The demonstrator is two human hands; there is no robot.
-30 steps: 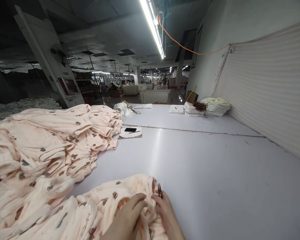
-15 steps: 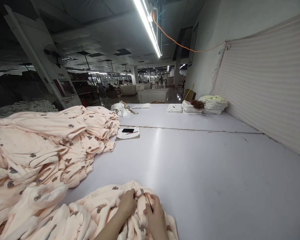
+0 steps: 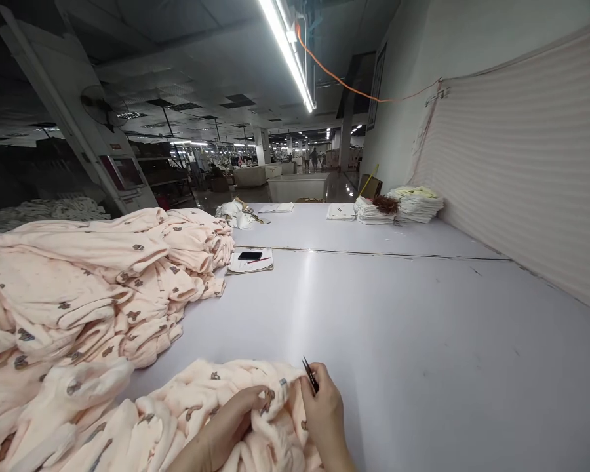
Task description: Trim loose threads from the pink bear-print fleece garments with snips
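Observation:
A pale pink fleece garment [image 3: 196,406] with small brown bear prints lies bunched at the near edge of the white table [image 3: 398,328]. My left hand [image 3: 231,419] is closed on a fold of this garment. My right hand [image 3: 324,410] is closed round small dark thread snips [image 3: 309,375], whose blades point up and away just over the garment's right edge. Both hands rest on the fabric, close together.
A tall heap of the same pink garments [image 3: 88,282] fills the left side. A black phone [image 3: 250,255] lies on papers [image 3: 250,262] mid-table. Folded white stacks [image 3: 398,206] sit at the far right by the wall. Factory aisles lie beyond.
My right hand has drawn back to the right and lifted the snips' blades clear of the fabric. My left hand has slid lower and turned the fold over.

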